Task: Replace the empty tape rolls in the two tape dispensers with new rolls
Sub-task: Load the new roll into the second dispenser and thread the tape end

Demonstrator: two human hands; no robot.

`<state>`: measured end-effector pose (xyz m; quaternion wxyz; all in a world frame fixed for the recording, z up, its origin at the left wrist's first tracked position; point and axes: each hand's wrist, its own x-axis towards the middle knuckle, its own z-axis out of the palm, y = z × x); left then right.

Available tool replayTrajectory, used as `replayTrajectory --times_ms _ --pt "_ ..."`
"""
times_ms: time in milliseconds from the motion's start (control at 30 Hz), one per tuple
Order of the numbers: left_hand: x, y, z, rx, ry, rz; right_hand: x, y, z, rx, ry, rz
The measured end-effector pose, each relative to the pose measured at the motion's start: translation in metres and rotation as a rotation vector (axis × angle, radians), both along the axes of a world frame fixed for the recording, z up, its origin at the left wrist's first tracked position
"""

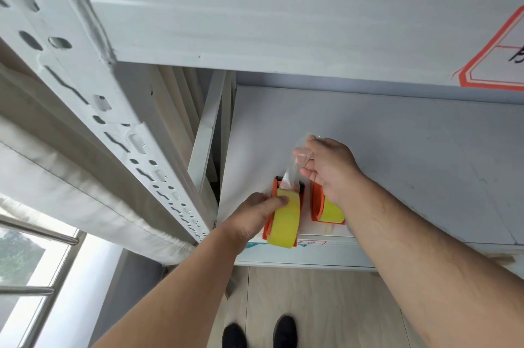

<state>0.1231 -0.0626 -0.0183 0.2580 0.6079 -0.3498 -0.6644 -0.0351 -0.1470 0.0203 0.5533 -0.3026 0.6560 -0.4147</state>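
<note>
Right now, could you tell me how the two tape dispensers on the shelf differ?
The left dispenser is gripped by the left hand, while the right dispenser stands free. A clear tape strip, pinched by the right hand, rises from the left dispenser; none shows from the right dispenser. Both are orange and hold yellow rolls.

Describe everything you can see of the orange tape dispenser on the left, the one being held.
The left tape dispenser looks like orange plastic and sits on the white shelf near its front edge. It holds a full yellow roll, and a dark toothed cutter crosses its far end. The left hand grips it, thumb on the roll. A clear strip of tape rises from the cutter end to the right hand, which pinches it.
</note>
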Motion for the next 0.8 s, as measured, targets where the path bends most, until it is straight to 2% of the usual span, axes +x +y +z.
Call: replayTrajectory --times_ms 67,233,400,467,600,700,800 --pt "-0.002 -0.004 -0.004 -0.010 -0.090 -0.072 0.002 0.002 -0.004 0.022 -0.011 -0.001" --pt "-0.009 -0.019 -0.003 0.030 -0.108 -0.176 0.002 0.006 -0.008 0.009 0.067 0.041" --pt "-0.007 -0.016 -0.003 0.038 -0.055 -0.238 0.004 0.005 0.001 -0.006 0.026 0.037" --pt "-0.006 -0.008 -0.009 0.038 0.004 -0.192 0.002 0.007 0.004 -0.014 0.028 0.056" --pt "-0.010 0.000 -0.019 0.049 0.057 0.118 0.003 0.010 0.007 -0.010 0.024 0.073" --pt "-0.019 0.005 -0.014 0.077 0.079 0.047 0.006 0.013 0.010 -0.003 0.043 0.084" --pt "-0.028 0.008 -0.011 0.039 0.128 0.121 0.007 0.017 0.013 0.004 0.042 0.084"
